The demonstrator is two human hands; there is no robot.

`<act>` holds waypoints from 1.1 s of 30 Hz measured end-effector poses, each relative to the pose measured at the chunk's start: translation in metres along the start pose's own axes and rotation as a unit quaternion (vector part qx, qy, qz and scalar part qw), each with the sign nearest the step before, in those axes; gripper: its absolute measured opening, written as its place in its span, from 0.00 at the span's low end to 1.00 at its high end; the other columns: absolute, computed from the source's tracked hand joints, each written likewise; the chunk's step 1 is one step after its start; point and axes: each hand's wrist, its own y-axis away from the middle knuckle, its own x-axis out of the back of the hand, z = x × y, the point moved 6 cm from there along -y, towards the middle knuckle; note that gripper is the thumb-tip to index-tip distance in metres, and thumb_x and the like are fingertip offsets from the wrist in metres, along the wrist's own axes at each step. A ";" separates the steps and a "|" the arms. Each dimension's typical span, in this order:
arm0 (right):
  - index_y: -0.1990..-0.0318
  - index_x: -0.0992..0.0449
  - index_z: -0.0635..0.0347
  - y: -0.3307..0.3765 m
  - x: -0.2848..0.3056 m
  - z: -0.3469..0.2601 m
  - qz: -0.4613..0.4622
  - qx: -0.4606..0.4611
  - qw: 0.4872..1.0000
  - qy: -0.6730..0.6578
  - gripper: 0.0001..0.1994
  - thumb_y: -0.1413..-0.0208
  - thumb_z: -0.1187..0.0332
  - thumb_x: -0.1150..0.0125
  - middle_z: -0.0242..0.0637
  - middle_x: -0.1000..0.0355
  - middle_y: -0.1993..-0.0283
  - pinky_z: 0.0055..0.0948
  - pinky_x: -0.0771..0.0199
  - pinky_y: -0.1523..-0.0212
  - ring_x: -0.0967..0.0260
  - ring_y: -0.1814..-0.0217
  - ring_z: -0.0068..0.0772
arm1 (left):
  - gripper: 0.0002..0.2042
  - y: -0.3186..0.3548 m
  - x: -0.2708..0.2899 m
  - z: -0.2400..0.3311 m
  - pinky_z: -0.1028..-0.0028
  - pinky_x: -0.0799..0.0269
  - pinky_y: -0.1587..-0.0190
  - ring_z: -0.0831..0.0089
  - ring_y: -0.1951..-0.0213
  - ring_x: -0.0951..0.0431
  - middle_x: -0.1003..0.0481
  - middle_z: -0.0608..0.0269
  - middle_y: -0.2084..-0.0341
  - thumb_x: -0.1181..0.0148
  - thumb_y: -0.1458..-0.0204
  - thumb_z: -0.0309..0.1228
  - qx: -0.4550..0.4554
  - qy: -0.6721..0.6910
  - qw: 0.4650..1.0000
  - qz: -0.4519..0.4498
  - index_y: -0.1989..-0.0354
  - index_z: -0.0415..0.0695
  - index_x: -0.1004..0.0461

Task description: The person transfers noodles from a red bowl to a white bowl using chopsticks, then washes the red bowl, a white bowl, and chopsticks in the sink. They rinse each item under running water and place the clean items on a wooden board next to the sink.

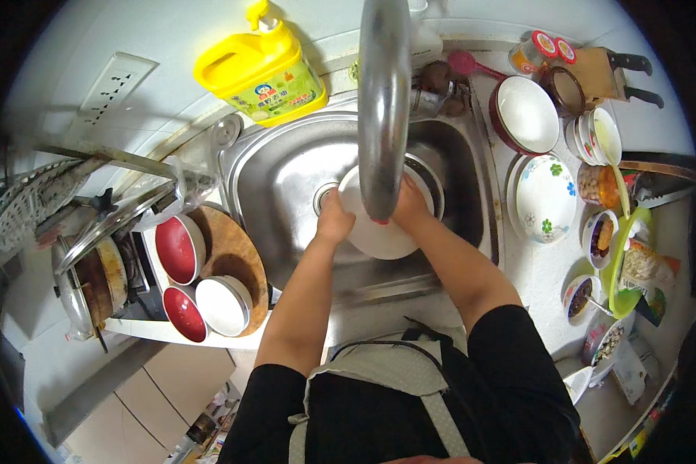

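Note:
Over the steel sink (278,174), a round white plate (380,246) is held between my two hands. My left hand (335,220) is closed on its left rim, near the drain. My right hand (411,204) lies at its right side, partly behind the tall faucet (384,93), so some of the fingers are hidden. The faucet also covers the middle of the plate; I cannot tell if water runs. A round steel rim, like a basin (435,179), shows in the sink behind the plate.
Left of the sink, red and white bowls (180,249) sit on a round wooden board (236,267). A yellow detergent jug (264,77) stands behind. At right are floral plates (547,199), a large bowl (527,116), small bowls of food (578,298) and a knife block (595,71).

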 end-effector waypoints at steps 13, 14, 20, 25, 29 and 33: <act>0.42 0.33 0.69 -0.002 -0.017 0.013 -0.037 -0.056 0.988 -0.142 0.25 0.47 0.66 0.46 0.47 0.36 0.39 0.41 0.38 0.37 0.38 0.38 0.46 | 0.30 0.003 0.000 0.011 0.56 0.37 0.40 0.42 0.44 0.34 0.33 0.36 0.49 0.41 0.59 0.21 0.024 0.004 0.999 -0.035 0.42 0.34 0.41; 0.43 0.33 0.69 -0.005 -0.023 0.018 -0.005 -0.036 0.988 -0.147 0.25 0.47 0.65 0.45 0.46 0.36 0.39 0.40 0.38 0.37 0.38 0.39 0.44 | 0.30 0.004 -0.001 0.007 0.56 0.37 0.40 0.41 0.43 0.34 0.33 0.36 0.49 0.41 0.59 0.21 0.025 0.003 0.999 -0.035 0.42 0.34 0.41; 0.47 0.30 0.66 0.008 0.005 0.002 -0.046 -0.117 0.991 -0.033 0.18 0.41 0.65 0.50 0.43 0.31 0.49 0.41 0.37 0.39 0.36 0.44 0.46 | 0.29 0.003 -0.001 0.003 0.56 0.37 0.40 0.41 0.44 0.33 0.33 0.35 0.48 0.43 0.58 0.21 0.013 -0.035 0.999 -0.023 0.42 0.34 0.40; 0.45 0.31 0.66 0.004 -0.022 0.027 -0.085 -0.160 0.967 -0.181 0.21 0.40 0.61 0.47 0.46 0.32 0.45 0.45 0.39 0.38 0.37 0.40 0.50 | 0.29 0.010 0.009 0.025 0.56 0.35 0.41 0.41 0.46 0.31 0.31 0.35 0.50 0.43 0.58 0.22 0.014 -0.020 1.000 -0.013 0.42 0.35 0.38; 0.40 0.34 0.66 0.010 -0.073 0.039 -0.140 -0.220 0.933 -0.247 0.27 0.45 0.61 0.40 0.49 0.38 0.37 0.44 0.43 0.34 0.42 0.34 0.52 | 0.25 0.015 0.014 0.031 0.57 0.34 0.43 0.43 0.47 0.30 0.28 0.38 0.53 0.44 0.57 0.22 0.020 -0.032 0.999 -0.002 0.46 0.37 0.33; 0.38 0.36 0.64 -0.005 -0.143 0.044 0.028 -0.200 0.871 -0.447 0.30 0.49 0.64 0.37 0.51 0.41 0.34 0.43 0.43 0.33 0.44 0.32 0.53 | 0.21 0.008 0.010 0.009 0.57 0.30 0.48 0.45 0.50 0.27 0.26 0.40 0.56 0.45 0.55 0.24 0.029 0.039 0.999 -0.005 0.49 0.37 0.30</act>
